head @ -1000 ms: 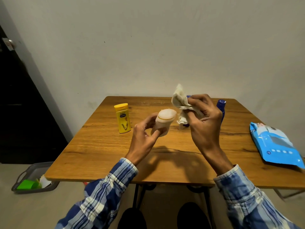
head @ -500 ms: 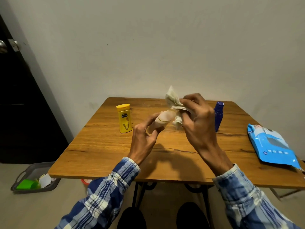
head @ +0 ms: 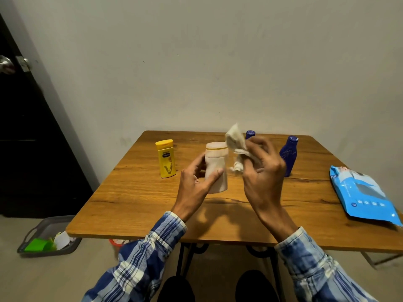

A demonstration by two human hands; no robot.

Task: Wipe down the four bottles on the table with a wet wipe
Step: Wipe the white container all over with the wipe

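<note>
My left hand (head: 195,182) grips a pale cream bottle (head: 216,166), upright and cap up, just above the wooden table (head: 152,203). My right hand (head: 262,171) holds a crumpled white wet wipe (head: 236,147) right beside the bottle's cap, a small gap between them. A yellow bottle (head: 165,158) stands on the table to the left. A dark blue bottle (head: 288,154) stands at the right. The cap of a second blue bottle (head: 250,134) shows behind the wipe and my fingers.
A blue pack of wet wipes (head: 366,197) lies at the table's right edge. On the floor at the left sits a grey tray (head: 46,236) with green and white scraps. A dark door (head: 21,138) fills the left side.
The cream bottle has been turned from tilted with its end toward me to upright. My right hand with the wipe has come off the bottle and now sits just to its right.
</note>
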